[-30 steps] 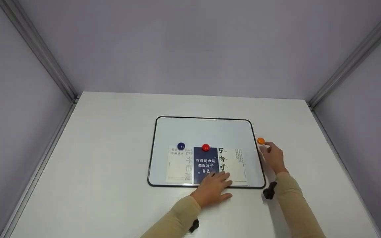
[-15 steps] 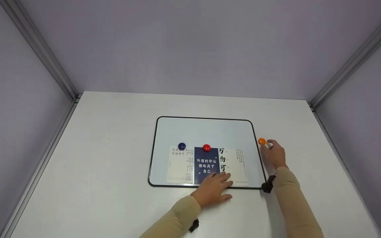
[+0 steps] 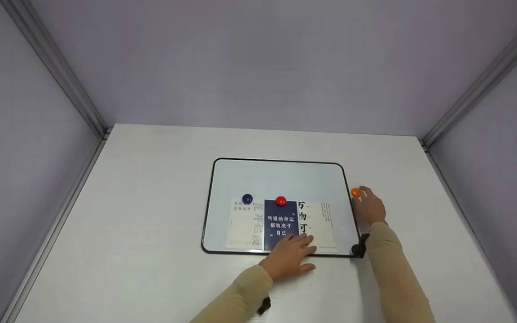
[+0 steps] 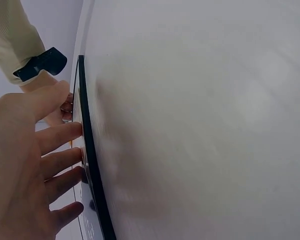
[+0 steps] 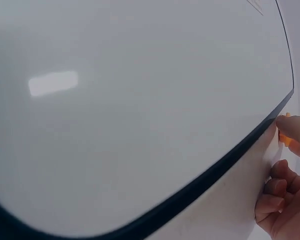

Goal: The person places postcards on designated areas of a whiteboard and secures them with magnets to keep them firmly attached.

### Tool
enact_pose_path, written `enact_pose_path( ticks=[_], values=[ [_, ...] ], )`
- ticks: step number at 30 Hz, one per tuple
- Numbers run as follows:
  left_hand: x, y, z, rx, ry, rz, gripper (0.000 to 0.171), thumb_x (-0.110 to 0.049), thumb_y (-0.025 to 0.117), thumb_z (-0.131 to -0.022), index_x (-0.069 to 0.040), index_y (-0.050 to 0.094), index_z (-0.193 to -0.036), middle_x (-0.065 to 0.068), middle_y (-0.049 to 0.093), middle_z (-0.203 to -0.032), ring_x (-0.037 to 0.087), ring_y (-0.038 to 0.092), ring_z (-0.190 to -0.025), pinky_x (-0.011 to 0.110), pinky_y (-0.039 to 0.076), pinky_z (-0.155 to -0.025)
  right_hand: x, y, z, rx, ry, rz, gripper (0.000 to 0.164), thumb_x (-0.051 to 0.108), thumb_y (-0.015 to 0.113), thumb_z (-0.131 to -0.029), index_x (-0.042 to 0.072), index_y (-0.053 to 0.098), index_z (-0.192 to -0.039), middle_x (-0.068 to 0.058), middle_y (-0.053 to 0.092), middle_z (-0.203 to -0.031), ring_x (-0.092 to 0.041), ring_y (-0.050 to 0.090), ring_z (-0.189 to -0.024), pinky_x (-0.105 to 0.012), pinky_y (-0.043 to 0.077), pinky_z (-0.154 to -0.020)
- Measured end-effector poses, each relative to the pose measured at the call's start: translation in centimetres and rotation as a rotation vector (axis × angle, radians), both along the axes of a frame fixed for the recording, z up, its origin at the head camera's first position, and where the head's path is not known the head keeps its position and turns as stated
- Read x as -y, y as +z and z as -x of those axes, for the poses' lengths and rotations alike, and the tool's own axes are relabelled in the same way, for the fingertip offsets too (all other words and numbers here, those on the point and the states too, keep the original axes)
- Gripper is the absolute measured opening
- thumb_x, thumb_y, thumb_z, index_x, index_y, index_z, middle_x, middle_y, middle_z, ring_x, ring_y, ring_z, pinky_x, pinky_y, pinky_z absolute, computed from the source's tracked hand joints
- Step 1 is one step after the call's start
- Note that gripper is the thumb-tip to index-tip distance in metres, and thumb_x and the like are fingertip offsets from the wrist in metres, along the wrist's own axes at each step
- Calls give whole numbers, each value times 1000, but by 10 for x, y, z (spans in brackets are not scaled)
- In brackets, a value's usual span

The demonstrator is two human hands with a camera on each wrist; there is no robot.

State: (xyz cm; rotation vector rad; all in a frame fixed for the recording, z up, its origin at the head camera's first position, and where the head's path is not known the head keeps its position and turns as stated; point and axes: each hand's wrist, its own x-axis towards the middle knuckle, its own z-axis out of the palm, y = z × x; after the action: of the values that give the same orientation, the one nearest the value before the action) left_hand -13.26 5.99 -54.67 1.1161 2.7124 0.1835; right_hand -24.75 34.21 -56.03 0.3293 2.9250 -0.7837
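A black-framed whiteboard (image 3: 276, 179) lies on the table. Side by side along its lower half are a cream card (image 3: 239, 229), a navy card (image 3: 281, 211) and another cream card (image 3: 323, 224), each printed with characters. A dark blue round magnet (image 3: 247, 198) sits at the left card's top edge, a red one (image 3: 281, 201) at the navy card's top. My left hand (image 3: 287, 258) rests with spread fingers over the lower edges of the cards and board frame. Just outside the right frame, my right hand (image 3: 370, 208) pinches an orange round magnet (image 3: 356, 192) between thumb and forefinger.
The white table (image 3: 128, 215) extends around the board on all sides. Pale walls (image 3: 258, 63) enclose it at the back and both sides. A black wrist device (image 3: 361, 246) on the right arm overlaps the board's lower right corner.
My right hand's fingers have come in onto the orange magnet, from a small gap half a second ago. The right forearm has shifted slightly left; the left hand stays put.
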Motion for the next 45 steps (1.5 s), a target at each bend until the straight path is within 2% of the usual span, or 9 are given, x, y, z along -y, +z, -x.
enact_pose_path(
  ticks=[4, 8, 21, 28, 35, 37, 40, 42, 45],
  values=[
    [0, 2, 0, 22, 10, 1, 51, -54, 46, -96, -30, 49, -140, -6, 37, -157, 13, 35, -146, 36, 32, -121, 0, -1, 4, 44, 4, -9, 52, 26, 42, -101, 4, 34, -147, -28, 45, -145, -48, 48, -127, -58, 42, -107],
    [0, 2, -1, 41, 11, 8, 51, -54, 45, -96, -31, 46, -142, -7, 34, -158, 13, 33, -147, 35, 30, -122, 0, -2, 4, 59, -20, 4, 48, 26, 39, -102, 6, 37, -145, -28, 48, -143, -48, 50, -125, -58, 43, -105],
    [0, 0, 0, 17, 7, 14, 51, -54, 45, -96, -31, 46, -142, -7, 34, -158, 13, 34, -147, 35, 31, -121, 3, -1, 3, 3, -28, -6, 41, 24, 41, -102, 3, 45, -137, -31, 57, -130, -45, 62, -105, -53, 52, -87],
    [1, -1, 0, 9, 4, 10, 50, -54, 45, -97, -31, 46, -142, -8, 35, -157, 12, 34, -147, 35, 32, -120, 3, 1, 0, -20, -29, 10, 40, 24, 43, -101, 2, 46, -135, -31, 56, -132, -48, 59, -112, -55, 50, -91],
    [2, 0, -1, 20, 14, -20, 49, -52, 47, -96, -29, 49, -140, -7, 37, -156, 12, 36, -146, 36, 34, -120, 5, 2, -2, -22, -39, 45, 43, 26, 46, -100, 3, 47, -136, -31, 58, -129, -45, 61, -107, -54, 50, -92],
    [2, -1, -1, 22, 15, -22, 49, -52, 47, -96, -29, 49, -140, -6, 37, -157, 12, 36, -146, 36, 33, -120, 5, 2, -3, -30, -40, 55, 43, 27, 46, -100, 2, 47, -136, -31, 61, -125, -40, 61, -98, -52, 51, -89],
    [2, -1, -1, 17, 14, -27, 49, -52, 47, -96, -29, 49, -140, -6, 37, -156, 12, 36, -145, 36, 34, -120, 4, 4, -3, -46, -41, 60, 44, 27, 46, -100, 2, 47, -136, -29, 66, -112, -30, 57, -83, -41, 51, -75],
    [2, -1, -1, 9, 12, -30, 49, -52, 48, -96, -30, 50, -139, -6, 38, -156, 12, 37, -145, 36, 34, -119, 4, 5, -3, -59, -34, 56, 43, 27, 46, -100, 1, 48, -135, -27, 67, -102, -25, 53, -75, -33, 46, -65],
    [1, -3, 0, -2, 7, -29, 49, -52, 48, -96, -30, 50, -139, -6, 39, -156, 12, 37, -145, 36, 35, -119, 3, 6, -3, -72, -26, 50, 43, 28, 46, -100, 2, 49, -134, -21, 65, -92, -21, 51, -70, -25, 38, -58]
  ],
)
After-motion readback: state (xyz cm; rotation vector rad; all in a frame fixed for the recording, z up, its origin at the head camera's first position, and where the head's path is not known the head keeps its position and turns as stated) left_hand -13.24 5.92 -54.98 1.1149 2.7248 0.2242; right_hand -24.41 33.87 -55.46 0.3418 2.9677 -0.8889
